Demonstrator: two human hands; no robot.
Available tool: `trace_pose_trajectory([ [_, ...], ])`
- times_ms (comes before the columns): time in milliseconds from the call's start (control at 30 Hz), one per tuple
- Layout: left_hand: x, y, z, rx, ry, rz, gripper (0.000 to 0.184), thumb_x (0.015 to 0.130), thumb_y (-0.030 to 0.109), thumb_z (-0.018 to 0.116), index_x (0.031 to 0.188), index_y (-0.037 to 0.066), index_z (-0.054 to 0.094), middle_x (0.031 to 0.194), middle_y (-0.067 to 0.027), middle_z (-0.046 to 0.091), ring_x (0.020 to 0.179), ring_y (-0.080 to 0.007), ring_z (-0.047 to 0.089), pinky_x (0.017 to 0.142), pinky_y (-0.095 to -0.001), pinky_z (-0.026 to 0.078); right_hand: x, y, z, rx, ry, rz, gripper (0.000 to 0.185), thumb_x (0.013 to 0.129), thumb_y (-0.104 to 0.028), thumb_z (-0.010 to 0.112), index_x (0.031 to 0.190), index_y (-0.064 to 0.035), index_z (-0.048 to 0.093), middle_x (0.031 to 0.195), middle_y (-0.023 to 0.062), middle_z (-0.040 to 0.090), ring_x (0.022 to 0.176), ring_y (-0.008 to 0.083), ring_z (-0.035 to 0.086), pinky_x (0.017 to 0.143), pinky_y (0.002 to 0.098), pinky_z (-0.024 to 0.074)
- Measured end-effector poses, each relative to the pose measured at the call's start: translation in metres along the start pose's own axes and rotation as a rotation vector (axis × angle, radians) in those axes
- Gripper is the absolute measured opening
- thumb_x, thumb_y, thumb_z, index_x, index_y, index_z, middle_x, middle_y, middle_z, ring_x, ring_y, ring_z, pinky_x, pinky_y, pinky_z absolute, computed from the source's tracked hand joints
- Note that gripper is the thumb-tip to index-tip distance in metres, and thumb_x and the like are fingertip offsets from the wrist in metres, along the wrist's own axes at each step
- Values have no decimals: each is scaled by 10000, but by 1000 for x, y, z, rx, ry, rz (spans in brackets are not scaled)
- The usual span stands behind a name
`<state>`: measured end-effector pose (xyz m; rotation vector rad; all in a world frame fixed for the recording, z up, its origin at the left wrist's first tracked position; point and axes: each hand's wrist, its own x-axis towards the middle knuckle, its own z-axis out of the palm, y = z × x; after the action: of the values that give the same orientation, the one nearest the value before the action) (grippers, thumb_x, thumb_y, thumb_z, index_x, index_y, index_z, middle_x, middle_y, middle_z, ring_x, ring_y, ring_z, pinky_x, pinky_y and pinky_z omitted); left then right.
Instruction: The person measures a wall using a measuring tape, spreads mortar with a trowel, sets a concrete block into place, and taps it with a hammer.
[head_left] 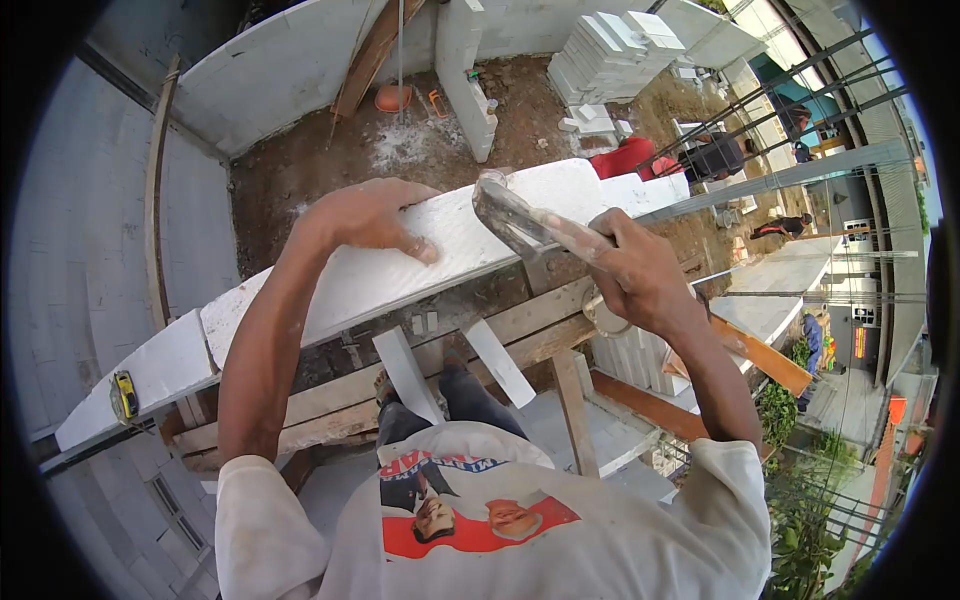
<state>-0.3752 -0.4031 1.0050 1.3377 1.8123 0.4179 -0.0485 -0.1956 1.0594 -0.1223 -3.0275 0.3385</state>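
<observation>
My left hand (pixel 375 220) grips a white building block (pixel 450 235) in the wall's top course, thumb on the near side, fingers over the far edge. In my right hand (pixel 645 270) is a dusty hand tool (pixel 510 215) with a grey metal head; its exact kind I cannot make out. The fingers are closed around its handle, and the head is over the block, to the right of my left hand. Another white block (pixel 145 375) adjoins at the left, with a yellow tape measure (pixel 125 397) on it.
Wooden scaffold planks (pixel 400 385) run below the wall, near my feet. Stacked white blocks (pixel 610 60) stand beyond. An orange helmet (pixel 393 98) lies on the dirt floor. Steel bars (pixel 800 75) jut in at the upper right. A person in dark clothing (pixel 715 155) bends near the wall.
</observation>
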Motion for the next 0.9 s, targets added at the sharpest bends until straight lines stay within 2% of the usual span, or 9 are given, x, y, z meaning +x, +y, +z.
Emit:
trace_pose_trajectory([
  [67, -29, -6, -1, -12, 338, 26, 654, 926, 237, 795, 1509, 15, 602, 1398, -183, 707, 1280, -293, 675, 1131, -395, 503, 28, -16, 4, -6, -5, -101, 809, 824, -7, 735, 1519, -401, 607, 1124, 105, 590, 975, 303, 683, 771, 443, 603],
  [167, -113, 10, -3, -389, 597, 95, 491, 894, 146, 816, 1338, -13, 677, 1235, -173, 743, 1080, -259, 695, 997, -371, 532, 59, -25, 24, -76, 13, -284, 657, 914, -73, 670, 1483, -401, 648, 1136, 97, 595, 1024, 277, 680, 831, 426, 590],
  [333, -231, 19, 43, -836, 69, 182, 222, 842, -7, 850, 1052, -60, 801, 962, -155, 803, 747, -203, 728, 774, -331, 581, 99, -32, 51, -200, 92, -468, 566, 985, -126, 607, 1475, -405, 652, 1128, 62, 611, 1060, 246, 662, 922, 435, 527],
  [400, -239, 16, 74, -801, -219, 44, 255, 850, -11, 856, 1092, -67, 799, 972, -136, 793, 795, -175, 732, 797, -308, 591, 100, -37, 51, -205, 59, -453, 592, 981, -128, 619, 1515, -382, 625, 1122, 51, 600, 1098, 233, 638, 963, 433, 490],
  [533, -220, -68, 187, -867, -377, -233, 366, 925, 21, 799, 1272, -72, 725, 1023, -93, 762, 1000, -166, 730, 883, -311, 555, 77, -58, 62, -263, 56, -250, 665, 934, -26, 638, 1540, -298, 613, 1215, 80, 635, 1195, 268, 631, 1001, 456, 510],
  [633, -198, -149, 270, -588, -369, -222, 565, 938, 162, 823, 1416, -72, 633, 1154, -154, 761, 1097, -206, 716, 987, -351, 545, 20, -125, 68, 312, 334, 107, 947, 765, 218, 602, 1586, -253, 565, 1438, 117, 624, 1356, 367, 589, 1083, 463, 545],
  [733, -195, -220, 342, -338, -389, -220, 776, 938, 331, 818, 1519, -91, 525, 1348, -247, 700, 1234, -318, 691, 1074, -409, 520, -53, -172, 136, 608, 320, 376, 884, 741, 238, 558, 1514, -183, 642, 1390, 148, 695, 1301, 369, 648, 1090, 425, 552],
  [867, -199, -287, 403, -347, -494, -380, 962, 963, 455, 768, 1632, -96, 352, 1577, -338, 521, 1459, -391, 547, 1175, -446, 453, -221, -209, 330, 830, 109, 961, 341, 830, 38, 767, 1150, -61, 830, 1003, 151, 818, 878, 240, 800, 812, 332, 635],
  [900, -196, -312, 421, -384, -543, -349, 946, 977, 474, 746, 1630, -92, 360, 1582, -323, 524, 1477, -384, 528, 1191, -443, 436, -248, -223, 336, 925, -127, 1269, 183, 879, -74, 780, 1048, -49, 845, 860, 122, 808, 786, 233, 797, 732, 344, 635],
])
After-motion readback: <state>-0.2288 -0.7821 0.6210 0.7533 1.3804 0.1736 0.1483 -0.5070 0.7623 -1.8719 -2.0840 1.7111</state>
